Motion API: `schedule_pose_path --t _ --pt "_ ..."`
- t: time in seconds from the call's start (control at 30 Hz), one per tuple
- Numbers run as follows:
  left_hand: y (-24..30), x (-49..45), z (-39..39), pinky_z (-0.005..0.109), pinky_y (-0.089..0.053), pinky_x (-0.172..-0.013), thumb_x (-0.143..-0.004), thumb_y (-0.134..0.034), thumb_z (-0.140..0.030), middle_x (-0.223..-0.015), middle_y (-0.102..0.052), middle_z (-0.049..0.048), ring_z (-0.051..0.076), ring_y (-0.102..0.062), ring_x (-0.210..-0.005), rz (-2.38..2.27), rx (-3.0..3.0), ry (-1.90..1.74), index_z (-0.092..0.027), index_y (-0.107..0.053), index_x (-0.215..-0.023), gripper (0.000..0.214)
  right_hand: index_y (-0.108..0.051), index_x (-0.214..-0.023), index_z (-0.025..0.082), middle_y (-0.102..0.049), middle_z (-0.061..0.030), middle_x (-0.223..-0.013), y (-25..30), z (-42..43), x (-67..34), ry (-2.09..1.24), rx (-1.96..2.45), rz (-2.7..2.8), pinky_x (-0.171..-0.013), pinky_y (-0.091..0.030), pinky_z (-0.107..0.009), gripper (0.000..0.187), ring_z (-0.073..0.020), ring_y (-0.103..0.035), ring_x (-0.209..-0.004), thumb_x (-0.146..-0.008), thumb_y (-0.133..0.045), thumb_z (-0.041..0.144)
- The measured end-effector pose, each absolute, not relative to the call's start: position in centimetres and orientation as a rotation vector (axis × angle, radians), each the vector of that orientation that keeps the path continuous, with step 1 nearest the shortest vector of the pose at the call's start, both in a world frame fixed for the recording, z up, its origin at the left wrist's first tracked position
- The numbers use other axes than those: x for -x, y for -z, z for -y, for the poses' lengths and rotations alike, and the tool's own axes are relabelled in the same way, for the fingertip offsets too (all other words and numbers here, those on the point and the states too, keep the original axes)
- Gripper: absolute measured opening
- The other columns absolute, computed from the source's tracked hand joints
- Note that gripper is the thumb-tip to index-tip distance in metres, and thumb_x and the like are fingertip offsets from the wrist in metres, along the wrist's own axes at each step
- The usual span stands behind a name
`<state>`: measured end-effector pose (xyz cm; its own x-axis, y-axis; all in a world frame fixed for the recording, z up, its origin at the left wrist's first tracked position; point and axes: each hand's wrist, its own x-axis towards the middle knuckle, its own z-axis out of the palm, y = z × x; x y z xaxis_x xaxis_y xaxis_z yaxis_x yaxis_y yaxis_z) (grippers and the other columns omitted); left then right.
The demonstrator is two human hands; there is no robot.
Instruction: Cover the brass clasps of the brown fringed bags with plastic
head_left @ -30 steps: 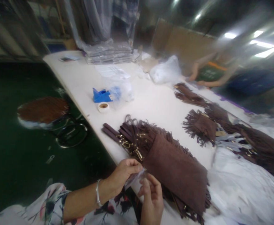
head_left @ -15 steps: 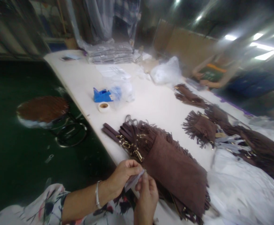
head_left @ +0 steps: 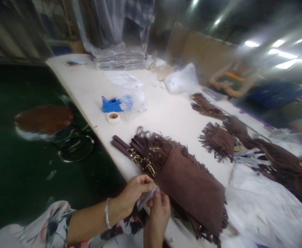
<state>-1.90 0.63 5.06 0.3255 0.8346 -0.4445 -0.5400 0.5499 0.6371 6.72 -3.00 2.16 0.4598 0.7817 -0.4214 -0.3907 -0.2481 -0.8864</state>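
My left hand (head_left: 137,191), with a silver bangle at its wrist, pinches a small greyish, thin piece (head_left: 145,198) that looks like a bit of plastic or paper. Fingers of my right hand (head_left: 158,208) are closed on the same piece at its upper right end. Both hands meet just off the table's near edge. Beside them lies a pile of brown fringed suede bags (head_left: 192,186), the top one flat. Brown straps with gold clasps (head_left: 140,158) stick out at the pile's far left end, close beyond my fingers.
On the white table (head_left: 89,93) are a blue tape dispenser (head_left: 111,104), a tape roll (head_left: 113,117), clear plastic and a stack of bagged goods (head_left: 120,58). More fringed bags (head_left: 220,139) and white plastic (head_left: 262,203) lie right. A stool (head_left: 44,119) stands left. Another person (head_left: 233,81) is across the table.
Both hands stay together on the small piece, with slight finger movement; my right hand has shifted a little left. The whole view has drifted slightly. The person across has moved their arms.
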Motion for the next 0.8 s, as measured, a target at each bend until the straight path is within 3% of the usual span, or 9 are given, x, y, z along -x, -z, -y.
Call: schedule_pose_path --t 0.27,0.53,0.8 --pt "-4.7 2.5 -1.2 0.029 -0.048 -0.044 -0.073 -0.069 -0.03 -0.06 -0.063 0.0036 0.019 -0.059 -0.047 -0.861 -0.432 -0.785 -0.017 -0.056 -0.086 0.023 -0.054 -0.077 0.017 -0.041 0.011 -0.052 -2.1 2.6 -7.7 -1.43 1.239 0.331 -0.041 -0.03 -0.018 0.037 -0.0038 -0.031 -0.042 -0.071 -0.078 0.044" --pt "-5.2 2.3 -1.0 0.027 -0.045 -0.045 -0.07 -0.073 -0.029 -0.064 -0.062 0.0015 0.016 -0.058 -0.047 -0.901 -0.423 -0.844 -0.017 -0.057 -0.083 0.024 -0.057 -0.074 0.015 -0.041 0.0091 -0.051 -2.4 2.7 -6.8 -1.21 1.411 0.348 -0.042 -0.031 -0.018 0.038 -0.006 -0.036 -0.047 -0.073 -0.075 0.049" --pt "-5.6 1.9 -0.5 0.02 -0.042 -0.053 -0.069 -0.075 -0.027 -0.066 -0.061 0.0008 0.011 -0.055 -0.055 -1.05 -0.596 -1.017 -0.014 -0.063 -0.076 0.02 -0.068 -0.097 0.015 -0.056 0.0016 -0.077 -4.0 3.8 -8.6 -1.428 1.244 0.392 -0.051 -0.037 -0.018 0.037 -0.0077 -0.044 -0.061 -0.076 -0.074 0.045"
